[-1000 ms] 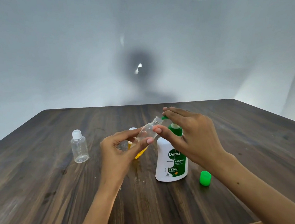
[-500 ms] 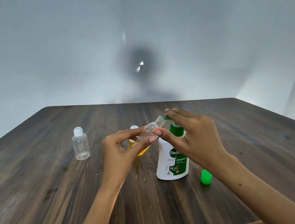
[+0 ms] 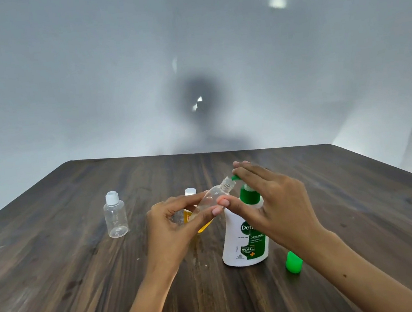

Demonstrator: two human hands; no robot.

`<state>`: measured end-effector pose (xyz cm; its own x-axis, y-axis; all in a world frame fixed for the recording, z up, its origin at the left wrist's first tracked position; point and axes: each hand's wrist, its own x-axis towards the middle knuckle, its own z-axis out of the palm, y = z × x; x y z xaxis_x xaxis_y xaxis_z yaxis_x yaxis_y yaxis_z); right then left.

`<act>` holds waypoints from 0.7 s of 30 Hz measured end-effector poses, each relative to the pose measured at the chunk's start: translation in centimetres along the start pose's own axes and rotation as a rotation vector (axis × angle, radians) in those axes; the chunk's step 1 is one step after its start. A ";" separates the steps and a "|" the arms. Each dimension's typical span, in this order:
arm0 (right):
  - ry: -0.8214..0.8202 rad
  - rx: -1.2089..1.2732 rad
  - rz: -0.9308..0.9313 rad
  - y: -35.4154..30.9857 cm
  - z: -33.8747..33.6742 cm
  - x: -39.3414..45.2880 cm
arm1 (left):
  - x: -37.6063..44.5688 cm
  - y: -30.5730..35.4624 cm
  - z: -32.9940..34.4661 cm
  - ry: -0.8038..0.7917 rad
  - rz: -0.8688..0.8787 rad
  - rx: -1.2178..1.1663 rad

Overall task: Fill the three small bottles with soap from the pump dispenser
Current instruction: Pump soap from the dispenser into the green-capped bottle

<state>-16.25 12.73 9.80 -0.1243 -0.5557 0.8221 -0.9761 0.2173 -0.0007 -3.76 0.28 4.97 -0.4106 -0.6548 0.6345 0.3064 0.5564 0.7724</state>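
My left hand (image 3: 173, 227) grips a small clear bottle (image 3: 213, 196), tilted, with its open neck at the green spout of the white-and-green pump dispenser (image 3: 245, 244). My right hand (image 3: 270, 199) lies over the pump head, fingers fairly straight on top and the thumb near the small bottle. A second small bottle (image 3: 192, 209), white-capped and holding yellow soap, stands behind my left hand, mostly hidden. A third small bottle (image 3: 115, 215), clear, capped and empty, stands to the left on the table.
A loose green cap (image 3: 293, 263) lies on the dark wooden table (image 3: 60, 290) just right of the dispenser, under my right forearm. A plain grey wall rises behind the table's far edge.
The view has shifted slightly. Both hands keep their places at the dispenser, with the tilted bottle still at the spout.
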 end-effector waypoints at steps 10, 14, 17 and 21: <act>0.005 -0.034 -0.015 0.0 0.3 -0.3 | 0.1 0.0 0.1 0.003 0.012 0.011; -0.007 -0.041 -0.040 0.2 -0.3 0.6 | 0.2 0.1 -0.1 0.003 0.013 0.009; -0.008 -0.056 -0.031 0.0 0.1 0.2 | 0.3 0.0 0.1 0.000 0.023 0.017; -0.007 -0.038 -0.024 0.1 0.2 -0.2 | 0.3 -0.2 0.0 0.006 0.012 0.013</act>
<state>-16.33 12.66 9.54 -0.1020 -0.5666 0.8176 -0.9714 0.2338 0.0408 -3.96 0.02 4.99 -0.4015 -0.6515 0.6437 0.3003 0.5703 0.7646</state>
